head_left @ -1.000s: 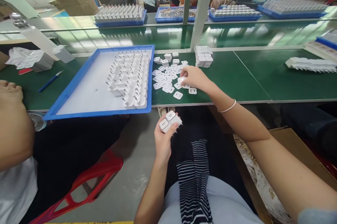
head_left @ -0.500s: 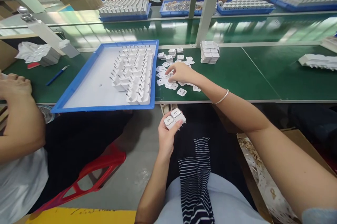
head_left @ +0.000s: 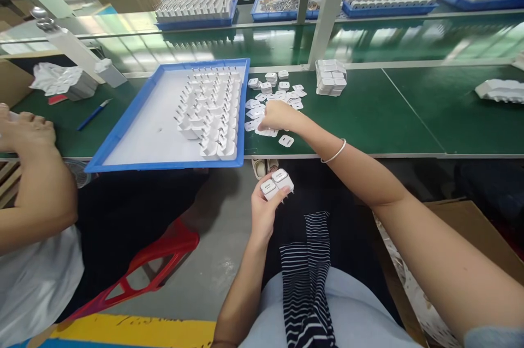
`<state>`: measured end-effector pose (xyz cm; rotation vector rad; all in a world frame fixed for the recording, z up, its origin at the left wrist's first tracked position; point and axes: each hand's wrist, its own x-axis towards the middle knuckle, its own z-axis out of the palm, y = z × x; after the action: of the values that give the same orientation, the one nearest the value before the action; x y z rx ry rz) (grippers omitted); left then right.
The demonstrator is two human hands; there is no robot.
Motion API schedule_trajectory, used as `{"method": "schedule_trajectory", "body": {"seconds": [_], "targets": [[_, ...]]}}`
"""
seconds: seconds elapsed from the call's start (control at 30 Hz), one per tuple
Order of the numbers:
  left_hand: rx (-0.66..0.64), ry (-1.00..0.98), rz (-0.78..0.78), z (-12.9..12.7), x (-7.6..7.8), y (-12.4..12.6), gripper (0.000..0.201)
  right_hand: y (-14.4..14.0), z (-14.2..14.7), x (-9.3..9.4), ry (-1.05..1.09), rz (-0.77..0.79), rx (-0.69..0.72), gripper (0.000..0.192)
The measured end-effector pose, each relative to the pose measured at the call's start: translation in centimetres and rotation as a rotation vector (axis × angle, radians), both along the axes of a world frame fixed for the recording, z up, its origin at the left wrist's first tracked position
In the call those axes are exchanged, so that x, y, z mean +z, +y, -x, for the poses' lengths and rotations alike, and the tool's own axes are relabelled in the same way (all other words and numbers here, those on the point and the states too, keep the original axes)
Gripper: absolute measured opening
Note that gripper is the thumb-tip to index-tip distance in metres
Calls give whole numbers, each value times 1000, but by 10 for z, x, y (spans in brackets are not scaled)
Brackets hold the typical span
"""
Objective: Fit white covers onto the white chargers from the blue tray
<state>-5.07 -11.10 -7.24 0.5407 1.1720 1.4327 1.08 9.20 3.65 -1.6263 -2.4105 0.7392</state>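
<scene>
Below the table edge, my left hand (head_left: 264, 209) holds a pair of white plug-charger bodies (head_left: 277, 183) side by side, faces up, metal pins pointing out at the lower right. Each face carries a rounded white plate with a dark slot. My right hand (head_left: 282, 116) reaches over the table with its fingers curled down into a loose pile of white slotted cover plates (head_left: 286, 141). The fingertips are closed together at the pile; what lies between them is hidden. Left of the pile, a blue-rimmed tray (head_left: 164, 166) bears rows of white plug bodies (head_left: 227, 149) with upright pins.
Stacked white blocks (head_left: 331, 78) stand behind the pile, against a metal post (head_left: 323, 26). A blue craft knife (head_left: 94, 114) lies left of the tray. Another person's arm (head_left: 35, 173) rests at far left. Across the bench are more blue trays (head_left: 196, 23). An open carton (head_left: 462, 222) sits low right.
My right hand's fingers have lowered and closed into the pile of cover plates. My left hand still holds the two charger bodies. The whole view has shifted slightly.
</scene>
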Motion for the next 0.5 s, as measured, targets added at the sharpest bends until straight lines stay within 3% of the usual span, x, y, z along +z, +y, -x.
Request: {"method": "schedule_trajectory", "body": {"seconds": [0.33, 0.5], "targets": [[27, -3, -6, 4, 3, 0, 56, 12, -15, -4, 234, -97, -53, 43], [41, 0, -15, 5, 3, 2, 55, 13, -31, -8, 501, -220, 60, 48]]}}
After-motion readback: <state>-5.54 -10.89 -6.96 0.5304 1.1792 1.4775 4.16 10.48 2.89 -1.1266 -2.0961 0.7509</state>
